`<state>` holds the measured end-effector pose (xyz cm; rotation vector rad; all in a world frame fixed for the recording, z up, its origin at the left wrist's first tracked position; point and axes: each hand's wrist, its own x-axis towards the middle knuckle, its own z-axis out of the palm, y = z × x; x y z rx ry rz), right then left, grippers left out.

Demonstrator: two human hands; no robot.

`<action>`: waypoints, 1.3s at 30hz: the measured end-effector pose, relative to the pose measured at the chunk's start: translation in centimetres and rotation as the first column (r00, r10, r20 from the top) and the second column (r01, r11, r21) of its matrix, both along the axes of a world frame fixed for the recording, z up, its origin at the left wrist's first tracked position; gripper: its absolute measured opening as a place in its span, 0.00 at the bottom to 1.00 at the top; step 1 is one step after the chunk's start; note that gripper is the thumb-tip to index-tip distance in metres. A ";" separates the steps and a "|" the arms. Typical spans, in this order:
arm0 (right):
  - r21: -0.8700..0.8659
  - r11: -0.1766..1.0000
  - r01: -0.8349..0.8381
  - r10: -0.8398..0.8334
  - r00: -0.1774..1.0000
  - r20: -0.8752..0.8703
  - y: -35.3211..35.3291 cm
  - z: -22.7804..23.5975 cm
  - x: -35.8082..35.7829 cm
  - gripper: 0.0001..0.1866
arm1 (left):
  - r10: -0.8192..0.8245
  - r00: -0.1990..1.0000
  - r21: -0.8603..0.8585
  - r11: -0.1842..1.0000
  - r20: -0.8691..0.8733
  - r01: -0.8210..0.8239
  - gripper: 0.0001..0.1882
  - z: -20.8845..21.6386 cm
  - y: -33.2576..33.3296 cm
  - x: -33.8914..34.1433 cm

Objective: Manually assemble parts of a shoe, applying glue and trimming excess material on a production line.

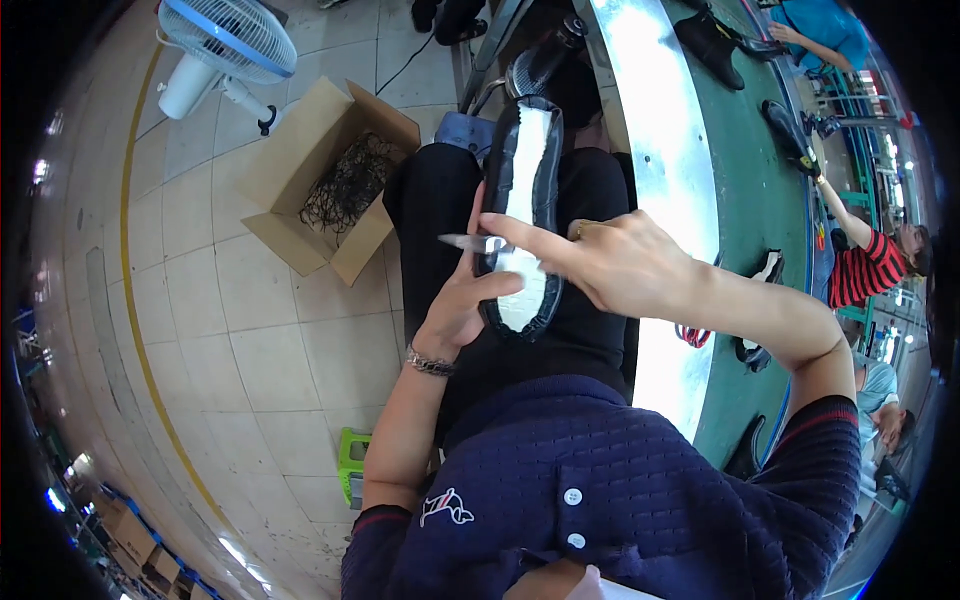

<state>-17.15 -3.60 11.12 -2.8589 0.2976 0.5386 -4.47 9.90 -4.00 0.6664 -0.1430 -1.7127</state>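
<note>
A black shoe upper (pixel 527 185) lies bottom up over my lap, its white underside framed by gathered black edges. My left hand (pixel 462 305) grips it from the left side near the lower end, the thumb lying across the white. In my right hand (pixel 635 265) is a small pointed metal blade (pixel 463 242), its tip jutting out past the left edge of the shoe upper. The index finger stretches along the blade. Its handle is hidden by my fingers, so whether it is a knife or snips is unclear.
An open cardboard box (pixel 275 180) with dark stringy scraps stands on the tiled floor at left, near a fan (pixel 225 45). A shiny metal ledge (pixel 675 200) and a green belt (pixel 745 190) with black shoes run along my right. Co-workers sit beyond it. A green stool (pixel 352 455) is behind left.
</note>
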 end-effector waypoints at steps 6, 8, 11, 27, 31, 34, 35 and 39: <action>0.188 0.978 0.091 -0.098 0.995 0.026 -0.9 -1.0 0.2 0.37 | 0.173 0.981 -0.003 0.985 -0.088 -0.174 0.33 0.1 1.2 -1.8; 0.095 0.993 0.075 -0.080 0.996 0.050 -0.2 0.8 0.3 0.36 | 0.251 0.943 -0.044 0.968 0.217 -0.248 0.34 1.3 0.9 -2.6; 0.121 0.985 -0.122 0.060 0.903 0.425 0.9 1.9 -0.4 0.35 | 0.257 0.879 -0.253 0.954 0.403 -0.163 0.43 -0.7 0.1 -2.9; 0.132 0.990 -0.047 0.031 0.991 0.127 -0.6 0.7 -1.4 0.43 | -0.224 0.837 0.112 0.975 0.499 0.194 0.49 -0.2 2.0 -1.6; 0.211 0.964 0.161 -0.215 0.941 0.260 -5.6 -1.6 0.1 0.36 | -0.035 0.942 0.065 0.998 0.333 0.014 0.43 1.9 -0.6 -0.2; -0.010 0.987 0.160 -0.155 0.971 0.181 -7.6 -1.8 0.5 0.33 | -0.035 0.974 0.159 0.987 0.225 -0.001 0.39 2.8 -4.5 1.9; -0.083 0.991 0.105 -0.092 0.985 0.147 -7.8 -1.3 0.3 0.31 | -0.027 0.989 0.229 0.973 0.148 -0.008 0.38 3.3 -5.6 2.1; 0.327 0.862 0.388 -0.503 0.738 0.449 -7.3 -0.3 -3.8 0.23 | -0.261 0.879 0.330 0.935 0.400 0.127 0.35 4.1 -7.2 2.1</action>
